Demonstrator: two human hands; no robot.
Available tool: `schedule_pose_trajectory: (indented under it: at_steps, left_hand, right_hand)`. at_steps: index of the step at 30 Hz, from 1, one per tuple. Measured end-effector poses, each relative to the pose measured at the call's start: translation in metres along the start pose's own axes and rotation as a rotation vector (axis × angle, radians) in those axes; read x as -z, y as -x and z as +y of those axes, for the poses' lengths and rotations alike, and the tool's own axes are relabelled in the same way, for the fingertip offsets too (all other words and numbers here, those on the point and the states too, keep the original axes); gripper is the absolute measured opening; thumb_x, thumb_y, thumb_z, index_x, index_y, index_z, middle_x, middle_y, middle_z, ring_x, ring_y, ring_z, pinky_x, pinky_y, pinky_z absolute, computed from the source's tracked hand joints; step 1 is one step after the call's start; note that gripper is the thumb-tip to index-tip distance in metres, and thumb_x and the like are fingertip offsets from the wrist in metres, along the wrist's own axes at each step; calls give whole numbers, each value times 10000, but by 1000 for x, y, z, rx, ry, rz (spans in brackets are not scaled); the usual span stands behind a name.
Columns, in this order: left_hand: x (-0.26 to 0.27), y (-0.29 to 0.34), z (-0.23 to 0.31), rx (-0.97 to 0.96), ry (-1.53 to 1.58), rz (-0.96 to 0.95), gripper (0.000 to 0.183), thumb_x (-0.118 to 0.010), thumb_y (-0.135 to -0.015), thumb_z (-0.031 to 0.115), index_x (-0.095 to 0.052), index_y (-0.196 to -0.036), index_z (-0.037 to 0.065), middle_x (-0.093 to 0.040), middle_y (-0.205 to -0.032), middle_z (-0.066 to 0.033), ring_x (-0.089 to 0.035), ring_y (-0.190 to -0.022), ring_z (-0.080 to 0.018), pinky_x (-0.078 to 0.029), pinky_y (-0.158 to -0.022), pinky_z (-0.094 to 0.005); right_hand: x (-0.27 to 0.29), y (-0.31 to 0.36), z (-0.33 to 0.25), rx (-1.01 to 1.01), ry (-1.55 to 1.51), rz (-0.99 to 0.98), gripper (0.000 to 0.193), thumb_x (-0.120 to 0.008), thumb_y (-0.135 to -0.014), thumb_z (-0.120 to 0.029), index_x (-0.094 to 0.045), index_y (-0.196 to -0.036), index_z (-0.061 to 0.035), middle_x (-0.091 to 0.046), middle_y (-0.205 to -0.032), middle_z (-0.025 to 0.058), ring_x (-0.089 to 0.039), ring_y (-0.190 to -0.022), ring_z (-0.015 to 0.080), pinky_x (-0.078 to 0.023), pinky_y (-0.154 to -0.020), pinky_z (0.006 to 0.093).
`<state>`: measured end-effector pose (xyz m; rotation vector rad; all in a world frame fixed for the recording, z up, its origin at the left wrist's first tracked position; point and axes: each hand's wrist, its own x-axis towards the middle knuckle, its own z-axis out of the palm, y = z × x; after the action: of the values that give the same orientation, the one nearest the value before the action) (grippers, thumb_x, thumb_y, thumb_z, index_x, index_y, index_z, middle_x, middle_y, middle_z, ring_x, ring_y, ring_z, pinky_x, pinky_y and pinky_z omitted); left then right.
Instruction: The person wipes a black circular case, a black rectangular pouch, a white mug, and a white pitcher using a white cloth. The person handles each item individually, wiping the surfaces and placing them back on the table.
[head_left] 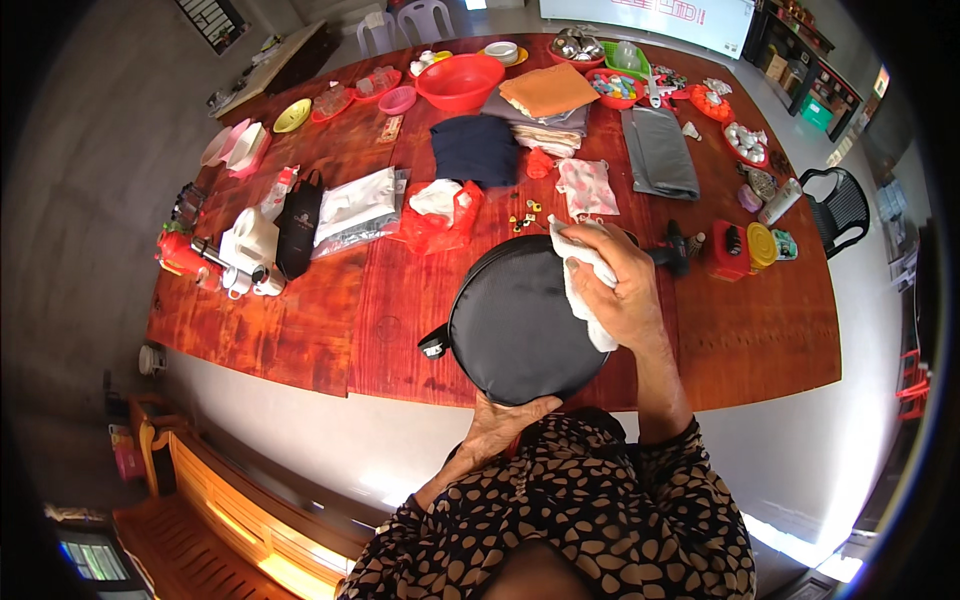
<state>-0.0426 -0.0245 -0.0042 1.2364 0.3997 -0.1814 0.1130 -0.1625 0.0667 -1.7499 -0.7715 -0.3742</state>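
A round black zip bag (pixel 520 325) stands tilted at the near edge of the table, its flat face turned up toward me. A short strap tab sticks out from its left side. My left hand (pixel 505 422) grips the bag's near rim from below, with some fingers hidden behind it. In my right hand (pixel 622 285) is a bunched white cloth (pixel 590 265), pressed against the bag's upper right side. Just beyond the bag lie several small yellow and black pieces (pixel 525 215) and a white patterned pouch (pixel 587 188).
Folded dark blue cloth (pixel 473 150), a red plastic bag (pixel 440 220) and a grey folded cloth (pixel 660 155) lie farther back. A black power drill (pixel 675 248) sits to the right. At left stand a white jug (pixel 250 240) and cups. A wooden bench (pixel 230 510) is behind left.
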Motion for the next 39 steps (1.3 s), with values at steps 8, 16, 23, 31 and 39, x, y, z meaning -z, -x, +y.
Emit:
schedule_pose_trajectory:
  at_steps: [8,16,23,31,39]
  left_hand:
    - [3,-2,-12,-4,37,-77,545,-793,-729,34,-497,-1186,29,-615,-1126,-73,-588,-1015,-150,-514,-871,-299]
    - [13,-2,-5,48,18,-105,609,-832,-704,103,-474,-1189,18,-632,-963,-59,-588,-871,-142,-489,-788,-284]
    - [17,-3,-9,64,10,-81,405,-802,-747,157,-564,-1049,28,-631,-895,-67,-603,-770,-144,-522,-711,-293]
    - [22,-11,-9,118,365,-114,356,-807,-734,205,-588,-954,32,-590,-760,-56,-554,-605,-158,-509,-551,-321]
    - [24,-3,-5,158,555,-148,353,-801,-734,178,-571,-954,25,-568,-729,-61,-557,-611,-165,-508,-528,-330]
  right_hand:
    - [-29,-21,-20,343,405,-222,193,-711,-718,-85,-657,-900,-124,-608,-913,29,-603,-850,220,-477,-734,338]
    - [9,-26,1,-353,-198,-366,186,-578,-888,-181,-625,-950,-12,-581,-675,22,-530,-591,67,-440,-520,267]
    - [23,6,4,-570,-376,-90,253,-576,-913,-240,-650,-983,-8,-580,-675,-6,-524,-557,60,-437,-500,233]
    - [5,66,-3,-304,57,-77,349,-552,-915,-140,-509,-1213,35,-604,-773,132,-631,-656,246,-489,-552,314]
    - [41,50,-17,-210,92,-30,323,-563,-792,28,-573,-1114,14,-585,-1034,165,-614,-904,272,-479,-765,334]
